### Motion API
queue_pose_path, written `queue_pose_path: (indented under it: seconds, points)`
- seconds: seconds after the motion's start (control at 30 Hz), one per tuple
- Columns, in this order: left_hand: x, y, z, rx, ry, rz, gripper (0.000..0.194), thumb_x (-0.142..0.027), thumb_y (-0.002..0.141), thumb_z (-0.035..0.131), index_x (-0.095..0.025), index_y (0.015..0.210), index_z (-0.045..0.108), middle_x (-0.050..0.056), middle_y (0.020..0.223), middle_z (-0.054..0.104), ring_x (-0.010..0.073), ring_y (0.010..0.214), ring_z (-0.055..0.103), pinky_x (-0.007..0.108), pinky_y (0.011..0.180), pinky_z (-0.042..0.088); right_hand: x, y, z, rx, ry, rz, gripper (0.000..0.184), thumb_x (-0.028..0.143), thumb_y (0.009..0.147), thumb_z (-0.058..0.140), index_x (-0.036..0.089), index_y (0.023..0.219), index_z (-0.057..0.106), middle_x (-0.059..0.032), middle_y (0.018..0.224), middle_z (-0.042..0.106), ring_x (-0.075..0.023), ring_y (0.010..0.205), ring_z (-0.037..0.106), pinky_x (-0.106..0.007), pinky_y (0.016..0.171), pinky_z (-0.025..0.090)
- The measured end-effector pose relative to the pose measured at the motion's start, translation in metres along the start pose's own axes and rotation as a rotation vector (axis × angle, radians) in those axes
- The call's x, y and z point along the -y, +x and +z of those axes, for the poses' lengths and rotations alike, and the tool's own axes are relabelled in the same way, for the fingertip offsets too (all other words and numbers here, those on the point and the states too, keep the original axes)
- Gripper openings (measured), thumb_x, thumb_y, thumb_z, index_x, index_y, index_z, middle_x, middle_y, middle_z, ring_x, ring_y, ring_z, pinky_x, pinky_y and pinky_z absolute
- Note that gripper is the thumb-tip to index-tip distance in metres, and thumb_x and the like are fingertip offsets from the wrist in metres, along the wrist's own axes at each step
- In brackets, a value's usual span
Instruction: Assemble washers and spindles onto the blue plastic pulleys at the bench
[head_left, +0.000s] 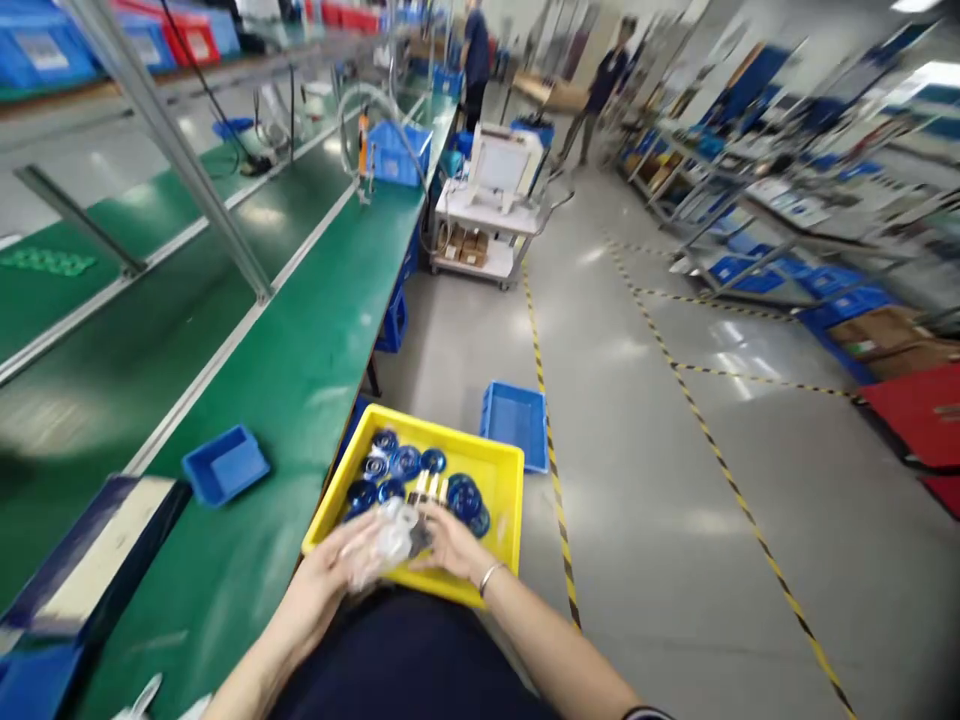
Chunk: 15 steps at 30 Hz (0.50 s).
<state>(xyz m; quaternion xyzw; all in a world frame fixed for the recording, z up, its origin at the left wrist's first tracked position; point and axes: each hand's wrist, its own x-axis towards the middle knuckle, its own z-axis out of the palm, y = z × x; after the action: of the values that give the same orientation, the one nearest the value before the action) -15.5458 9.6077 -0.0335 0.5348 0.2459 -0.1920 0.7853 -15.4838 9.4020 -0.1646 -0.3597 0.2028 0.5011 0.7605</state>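
My left hand [337, 560] is closed around a bunch of translucent white plastic pieces [394, 535], blurred by motion. Close beside it, my right hand [454, 545], with a silver bracelet at the wrist, has its fingers curled at the right side of the bunch. Several pale prongs with dark bases [430, 488] show just beyond the right fingers; whether they are held is unclear. Both hands are over the near part of a yellow tray [487, 455]. Inside the tray lie several shiny blue round parts [406, 462], some of them stacked at the right [465, 497].
Left of the tray runs a green workbench [300, 350] bearing a small blue bin [225, 465]. A blue crate [516, 425] is on the floor beyond the tray. Farther off stand a white cart [487, 215] and two people [476, 55]. Striped tape [555, 480] marks the floor.
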Motion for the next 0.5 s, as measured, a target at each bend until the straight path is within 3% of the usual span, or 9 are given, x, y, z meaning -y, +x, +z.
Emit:
queue_pose_path:
  seconds: [0.1,0.23,0.3,0.4,0.5]
  points:
    - [-0.005,0.020,0.000,0.137,-0.049,-0.043,0.060,-0.029,0.072,0.077,-0.018,0.128,0.058,0.013,0.136,0.057,0.0301,0.123,0.055,0.043,0.104,0.047,0.000,-0.017,0.021,0.106,0.254,-0.024,0.057,0.065,0.085,0.051,0.019,0.119,0.057,-0.0096,0.105,0.065,-0.0255,0.092,0.064,-0.047,0.076,0.055]
    - [0.021,0.041,-0.001,0.186,0.156,-0.001,0.053,-0.020,0.066,0.074,-0.018,0.118,0.064,0.012,0.130,0.062,0.0298,0.122,0.056,0.041,0.103,0.046,-0.012,-0.031,0.021,-0.003,0.284,-0.145,0.049,0.055,0.088,0.055,0.020,0.122,0.057,-0.0065,0.096,0.068,-0.0180,0.077,0.064,-0.034,0.066,0.056]
    - [0.047,0.053,0.002,0.252,0.231,0.024,0.051,-0.018,0.065,0.068,-0.018,0.116,0.065,0.011,0.128,0.063,0.0291,0.120,0.057,0.041,0.103,0.045,-0.025,-0.031,0.007,-0.107,0.251,-0.131,0.045,0.052,0.086,0.061,0.016,0.113,0.062,-0.0084,0.097,0.068,-0.0173,0.078,0.065,-0.028,0.063,0.055]
    - [0.086,0.076,0.015,0.370,0.233,-0.054,0.056,-0.025,0.073,0.052,-0.019,0.129,0.057,0.012,0.136,0.057,0.0294,0.120,0.056,0.044,0.099,0.046,-0.044,-0.021,-0.024,-0.347,0.239,-0.215,0.041,0.052,0.080,0.066,0.018,0.104,0.065,-0.0075,0.091,0.070,-0.0166,0.071,0.065,-0.027,0.058,0.054]
    - [0.112,0.089,0.042,0.376,0.399,-0.003,0.057,-0.029,0.073,0.053,-0.015,0.128,0.057,0.013,0.142,0.051,0.0293,0.130,0.047,0.042,0.112,0.033,-0.058,-0.013,-0.054,-0.540,0.320,-0.267,0.033,0.049,0.076,0.069,0.020,0.090,0.068,-0.0054,0.079,0.070,-0.0160,0.063,0.064,-0.026,0.054,0.054]
